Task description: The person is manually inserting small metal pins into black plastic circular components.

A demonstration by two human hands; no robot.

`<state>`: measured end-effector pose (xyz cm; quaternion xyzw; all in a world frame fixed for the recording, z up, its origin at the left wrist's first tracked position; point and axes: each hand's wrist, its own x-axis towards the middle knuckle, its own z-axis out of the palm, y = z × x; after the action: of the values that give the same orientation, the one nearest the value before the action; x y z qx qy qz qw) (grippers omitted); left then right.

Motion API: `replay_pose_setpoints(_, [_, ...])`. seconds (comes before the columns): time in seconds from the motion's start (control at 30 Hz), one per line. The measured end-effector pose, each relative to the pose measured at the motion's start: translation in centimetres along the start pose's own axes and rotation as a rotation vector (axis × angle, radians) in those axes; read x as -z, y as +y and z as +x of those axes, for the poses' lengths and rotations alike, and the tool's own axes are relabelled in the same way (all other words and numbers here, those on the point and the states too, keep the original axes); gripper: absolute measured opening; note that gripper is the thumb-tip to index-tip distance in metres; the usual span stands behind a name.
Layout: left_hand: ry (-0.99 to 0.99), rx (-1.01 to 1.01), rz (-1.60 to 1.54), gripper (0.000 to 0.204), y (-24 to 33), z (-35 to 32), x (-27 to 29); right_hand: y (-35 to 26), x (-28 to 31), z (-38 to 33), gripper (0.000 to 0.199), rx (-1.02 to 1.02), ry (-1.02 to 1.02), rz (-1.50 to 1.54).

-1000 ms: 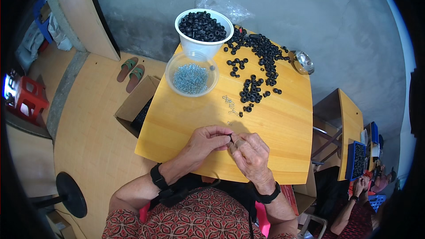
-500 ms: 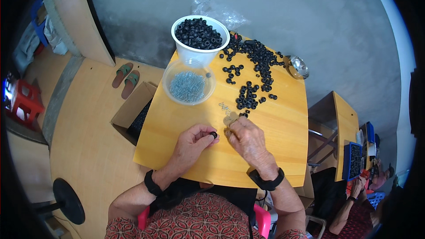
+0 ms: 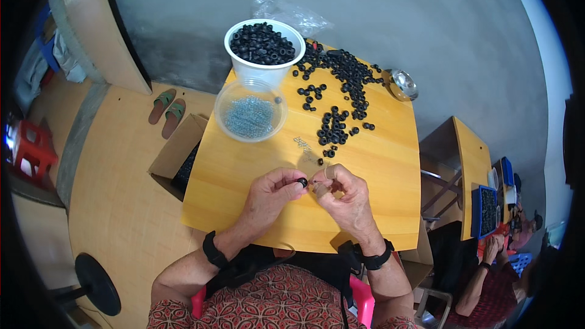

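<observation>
Black piece [image 3: 303, 181]: was partly covered by the left hand [image 3: 266, 198].
Right hand [image 3: 347, 198]: the bit [image 3: 315, 181] it pinched was too small to tell.
Left cardboard box [image 3: 173, 149]: was partly hidden by the desk [image 3: 384, 207].
Patterned shirt [image 3: 280, 298]: was cut off by the lower edge.

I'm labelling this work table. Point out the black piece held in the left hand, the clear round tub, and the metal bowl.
Black piece [image 3: 302, 181]: head view, on its rounded side.
Clear tub [image 3: 284, 113]: head view, on its right rim.
Metal bowl [image 3: 403, 85]: head view, on its inside wall.
</observation>
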<state>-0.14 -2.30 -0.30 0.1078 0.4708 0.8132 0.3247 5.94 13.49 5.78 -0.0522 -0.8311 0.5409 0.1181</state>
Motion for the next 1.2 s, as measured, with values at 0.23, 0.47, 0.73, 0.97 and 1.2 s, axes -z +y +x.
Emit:
replay_pose_setpoints(0.23, [-0.008, -0.065, 0.174, 0.024, -0.3, 0.2, -0.8, -0.4, 1.8, 0.1, 0.009, 0.181, -0.095, -0.136])
replay_pose_setpoints(0.47, [-0.059, -0.008, 0.12, 0.024, 0.1, 0.2, -0.9, 0.7, 2.1, 0.0, 0.011, 0.041, -0.112, -0.077])
replay_pose_setpoints(0.73, [-0.044, 0.102, -0.057, 0.024, -0.8, 0.6, -1.4, 0.7, 1.5, -1.6, 0.015, 0.381, 0.017, -0.43])
replay_pose_setpoints(0.97, [-0.003, 0.129, 0.044, 0.023, 0.0, 0.1, -0.7, 1.2, 0.7, -1.1, 0.021, 0.536, 0.0, -0.6])
replay_pose_setpoints(1.2, [-0.057, 0.163, 0.026, 0.021, 0.2, 0.8, -1.0, 1.5, 1.4, -1.1, 0.021, 0.525, 0.011, -0.615])
